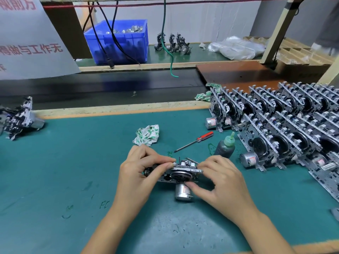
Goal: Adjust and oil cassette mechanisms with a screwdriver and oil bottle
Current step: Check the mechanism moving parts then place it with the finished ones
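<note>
A metal cassette mechanism (178, 174) with a black flywheel and a silver motor underneath is held just above the green mat (73, 171). My left hand (141, 173) grips its left end, fingertips on the top edge. My right hand (218, 182) pinches its right end, thumb under the flywheel. A red-handled screwdriver (194, 141) lies on the mat beyond the mechanism, untouched. A dark oil bottle (225, 147) with a green nozzle stands to the right of it.
Rows of upright cassette mechanisms (286, 129) fill the right side. A crumpled cloth (146, 135) lies behind my hands. Another mechanism (18, 120) sits far left. A black conveyor belt (110, 85), a blue bin (119, 41) and hanging cables (169, 52) lie beyond.
</note>
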